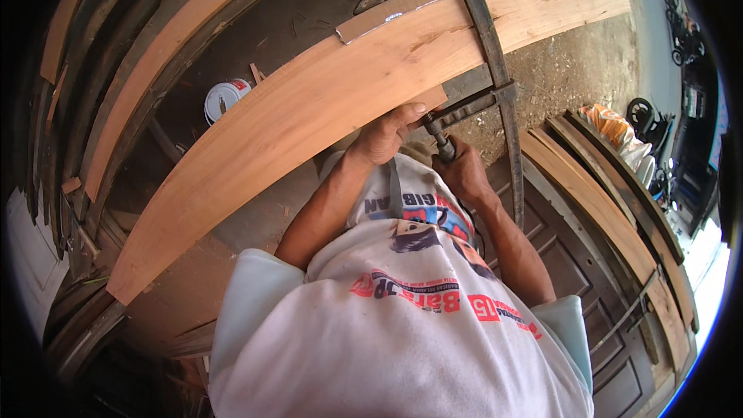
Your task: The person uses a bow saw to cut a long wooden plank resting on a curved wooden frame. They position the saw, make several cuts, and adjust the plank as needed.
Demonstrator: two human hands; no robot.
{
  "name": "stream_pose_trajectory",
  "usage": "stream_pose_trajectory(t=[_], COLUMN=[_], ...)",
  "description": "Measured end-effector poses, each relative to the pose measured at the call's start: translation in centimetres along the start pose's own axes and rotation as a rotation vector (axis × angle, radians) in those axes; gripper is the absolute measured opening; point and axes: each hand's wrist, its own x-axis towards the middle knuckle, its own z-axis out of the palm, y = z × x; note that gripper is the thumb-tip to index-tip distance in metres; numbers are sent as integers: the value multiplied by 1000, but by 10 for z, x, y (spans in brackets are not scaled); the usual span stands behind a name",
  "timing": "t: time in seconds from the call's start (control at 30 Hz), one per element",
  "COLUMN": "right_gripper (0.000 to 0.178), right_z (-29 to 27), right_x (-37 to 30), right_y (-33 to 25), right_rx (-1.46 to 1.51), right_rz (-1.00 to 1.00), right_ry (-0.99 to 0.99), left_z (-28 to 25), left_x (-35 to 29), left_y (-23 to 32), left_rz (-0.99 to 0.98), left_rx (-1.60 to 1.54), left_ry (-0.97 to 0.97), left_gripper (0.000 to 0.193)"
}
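A long, curved, pale wooden plank (309,93) spans the view from lower left to upper right. Across it lies a dark metal bar clamp (487,31), its fixed jaw at the far edge beside a thin wooden strip (395,9). The sliding jaw (467,110) is on my side of the plank. My right hand (466,172) is wrapped round the handle of the clamp's screw (443,144). Beside the screw tip, my left hand (385,135) pinches a small wood block (433,98) against the plank's near edge; its lower fingers are partly hidden.
Several curved boards (147,77) stand along the left. A white lidded bucket (224,98) sits beyond the plank. At right, more planks (596,209) lie beside a brown panelled door (569,279). An orange and white sack (615,133) and motorcycles (685,42) are farther off.
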Motion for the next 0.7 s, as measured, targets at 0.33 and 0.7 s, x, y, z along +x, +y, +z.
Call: stream_pose_trajectory(t=[0.33,0.7], right_gripper=[22,33], right_z=[-13,16], right_x=[11,-15], right_y=[10,-1], right_rx=[187,-86], right_rz=[20,-90], right_ry=[-327,231], left_z=[-14,2], left_x=[-3,2], left_y=[-11,-1], left_rz=[26,62], left_rx=[124,11], left_ry=[34,37], left_gripper=[58,58])
